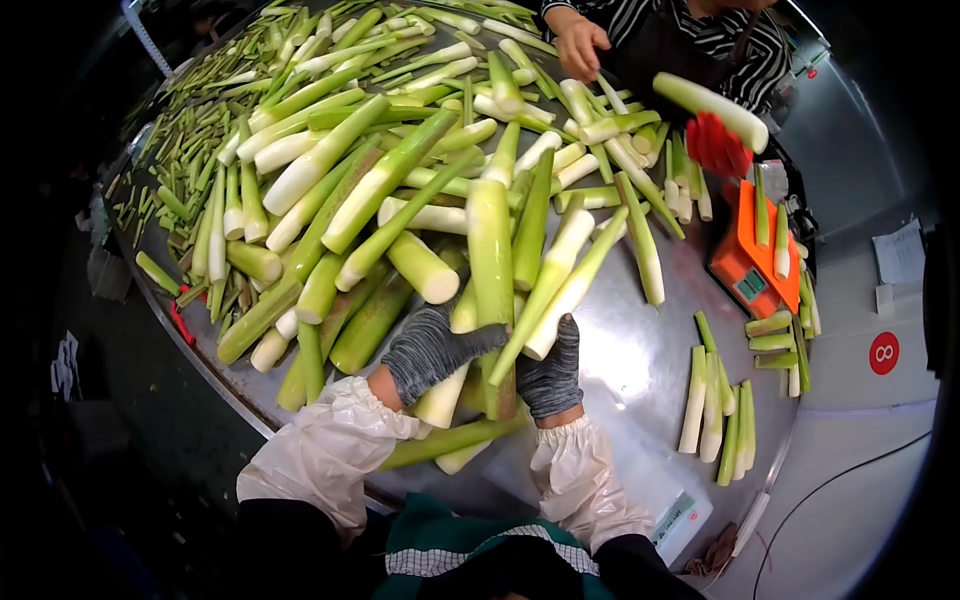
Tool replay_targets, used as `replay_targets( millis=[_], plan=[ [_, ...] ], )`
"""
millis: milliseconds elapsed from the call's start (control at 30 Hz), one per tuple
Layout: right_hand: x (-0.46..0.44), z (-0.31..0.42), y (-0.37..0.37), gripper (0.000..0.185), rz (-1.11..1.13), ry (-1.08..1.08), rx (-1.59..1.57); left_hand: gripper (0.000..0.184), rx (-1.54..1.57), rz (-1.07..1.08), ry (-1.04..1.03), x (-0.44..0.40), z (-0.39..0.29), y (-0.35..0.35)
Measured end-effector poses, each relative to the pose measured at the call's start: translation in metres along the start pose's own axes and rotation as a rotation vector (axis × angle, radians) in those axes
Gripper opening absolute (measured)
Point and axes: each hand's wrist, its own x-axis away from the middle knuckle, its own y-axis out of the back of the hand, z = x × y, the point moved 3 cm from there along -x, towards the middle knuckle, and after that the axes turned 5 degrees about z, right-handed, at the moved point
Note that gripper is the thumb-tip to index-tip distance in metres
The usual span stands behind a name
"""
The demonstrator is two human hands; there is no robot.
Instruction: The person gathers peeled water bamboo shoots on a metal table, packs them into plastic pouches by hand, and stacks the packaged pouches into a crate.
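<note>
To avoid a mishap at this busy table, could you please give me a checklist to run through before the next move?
1. Left hand and right hand both gloved in grey knit: ok.
2. Left hand's firm grip on the thick, pale-green stalk: cannot tell; fingers partly hidden.
3. Co-worker's red-gloved hand well apart from those two: ok.
4. Orange box-shaped scale free for a fresh load: not ok; slim green-white stalks lie on it.
5. Display readable: cannot tell; too small.

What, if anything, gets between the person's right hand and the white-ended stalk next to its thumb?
Nothing visible. The right hand is right at the white-ended stalk, its thumb seemingly touching the lower end. Another slim stalk lies on the side away from that thumb.
</note>
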Motion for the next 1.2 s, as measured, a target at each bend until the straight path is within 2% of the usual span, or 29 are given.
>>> replay_targets(
  millis=[33,100,167,233,300,367,433,500,567,633,700,733,767,833,867,933,1100,1200],
  plan=[
    [-0.002,0.004,-0.001,0.052,0.018,0.029,0.062,0.069,0.110,0.014,-0.027,-0.004,-0.006,-0.002],
    [-0.009,0.017,-0.010,0.056,0.028,0.031,0.093,0.071,0.108,-0.041,-0.151,-0.016,-0.017,-0.005],
    [-0.018,0.037,-0.023,0.057,0.094,0.073,0.171,0.070,0.041,-0.029,-0.075,-0.032,-0.018,-0.005],
    [-0.037,0.060,-0.032,0.057,0.151,0.131,0.172,0.068,0.029,-0.061,-0.161,-0.052,-0.041,-0.009],
    [-0.061,0.085,-0.040,0.058,0.221,0.154,0.127,0.064,-0.002,-0.058,-0.232,-0.087,-0.049,-0.009],
    [-0.082,0.109,-0.053,0.056,0.206,0.160,0.127,0.072,0.083,-0.029,-0.256,-0.138,-0.045,-0.007],
    [-0.108,0.136,-0.054,0.056,0.097,0.286,0.234,0.070,0.047,-0.002,-0.120,-0.167,-0.066,-0.009],
    [-0.144,0.156,-0.037,0.052,0.072,0.280,0.123,0.060,0.016,0.048,-0.050,-0.205,-0.081,-0.013],
    [-0.161,0.175,-0.039,0.050,0.030,0.421,0.194,0.058,-0.037,0.066,-0.007,-0.233,-0.077,-0.013],
    [-0.200,0.194,-0.019,0.050,0.111,0.290,0.076,0.056,-0.101,0.075,0.003,-0.253,-0.071,-0.012],
    [-0.226,0.207,-0.006,0.050,0.142,0.168,0.141,0.053,-0.170,0.078,-0.002,-0.266,-0.066,-0.006],
    [-0.232,0.210,0.000,0.049,0.026,0.113,0.181,0.052,-0.201,0.085,-0.004,-0.273,-0.067,-0.004],
    [-0.234,0.212,0.006,0.048,-0.087,0.057,0.224,0.051,-0.231,0.088,-0.006,-0.276,-0.068,-0.003],
    [-0.235,0.214,0.011,0.049,-0.252,0.078,0.316,0.049,-0.281,0.094,-0.019,-0.282,-0.073,0.002],
    [-0.234,0.216,0.010,0.044,-0.262,0.093,0.508,0.048,-0.305,0.093,-0.028,-0.284,-0.077,0.005],
    [-0.234,0.221,0.010,0.046,-0.258,0.101,0.674,0.046,-0.333,0.089,-0.052,-0.283,-0.084,0.014],
    [-0.206,0.228,0.009,0.050,-0.232,0.080,0.810,0.040,-0.385,0.051,-0.148,-0.250,-0.116,0.048],
    [-0.180,0.235,0.016,0.049,-0.153,0.084,0.915,0.037,-0.382,0.032,-0.236,-0.193,-0.146,0.074]
  ],
)
